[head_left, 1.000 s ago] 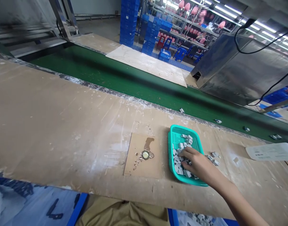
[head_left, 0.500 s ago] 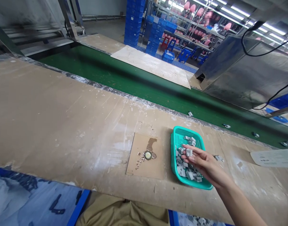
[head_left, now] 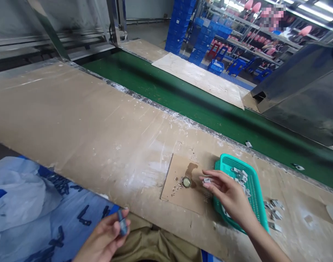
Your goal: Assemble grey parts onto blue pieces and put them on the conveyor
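My right hand [head_left: 229, 193] reaches over the left rim of a green plastic basket [head_left: 223, 157], fingertips pinching a small light-grey block-like part [head_left: 207, 180]. More grey parts [head_left: 241, 175] lie inside the basket, some hidden by the hand. At the table's front edge my left hand [head_left: 106, 233] is closed on a small dark blue-grey elongated part [head_left: 121, 222]. Between the hands, a cardboard square [head_left: 173, 171] carries a bottle-cap-like disc [head_left: 186, 182] with wet-looking stains and droplets around it.
Several grey parts [head_left: 275, 214] lie right of the basket. Beyond the table [head_left: 81, 120] runs a green conveyor belt [head_left: 183, 92] bearing a few parts. At lower left, a blue bin lined with plastic [head_left: 21, 203] holds dark parts. A metal housing [head_left: 305, 94] stands at the right.
My right hand has moved from above the basket's contents toward its left side, still holding the grey part. My left hand has come into view with a dark part. The view has turned left.
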The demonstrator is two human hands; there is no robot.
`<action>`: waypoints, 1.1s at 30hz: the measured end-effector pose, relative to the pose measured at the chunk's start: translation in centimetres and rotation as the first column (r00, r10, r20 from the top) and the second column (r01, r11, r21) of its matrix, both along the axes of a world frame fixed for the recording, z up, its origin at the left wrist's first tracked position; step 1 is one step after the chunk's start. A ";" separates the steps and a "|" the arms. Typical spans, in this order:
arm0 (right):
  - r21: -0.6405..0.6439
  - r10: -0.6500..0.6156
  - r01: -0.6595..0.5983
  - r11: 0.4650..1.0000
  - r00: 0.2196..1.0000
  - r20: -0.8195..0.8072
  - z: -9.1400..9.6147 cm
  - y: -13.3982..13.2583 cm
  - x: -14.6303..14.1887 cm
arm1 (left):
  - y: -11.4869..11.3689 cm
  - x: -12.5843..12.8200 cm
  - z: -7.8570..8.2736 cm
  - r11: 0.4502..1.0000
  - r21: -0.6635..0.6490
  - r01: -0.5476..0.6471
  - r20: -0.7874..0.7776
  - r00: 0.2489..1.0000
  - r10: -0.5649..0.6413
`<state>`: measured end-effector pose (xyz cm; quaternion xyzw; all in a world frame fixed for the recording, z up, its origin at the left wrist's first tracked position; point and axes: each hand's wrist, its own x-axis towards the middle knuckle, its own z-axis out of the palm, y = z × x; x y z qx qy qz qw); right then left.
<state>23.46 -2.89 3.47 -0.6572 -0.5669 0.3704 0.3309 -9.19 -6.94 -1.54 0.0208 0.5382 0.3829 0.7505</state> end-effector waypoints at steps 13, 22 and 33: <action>0.192 0.169 -0.315 0.929 0.826 0.538 -2.0 0.1 -2.5 | 0.6 6.6 1.2 0.963 0.239 0.127 0.268 0.944 -0.191; 0.170 0.167 -0.312 0.935 0.807 0.566 -2.6 0.0 -2.4 | 0.8 6.6 0.9 0.933 0.318 0.169 0.201 0.950 -0.241; -0.048 -0.116 0.110 0.993 0.979 -0.167 0.7 -1.4 -3.9 | 2.4 11.4 1.3 0.909 0.400 0.119 0.047 0.987 -0.151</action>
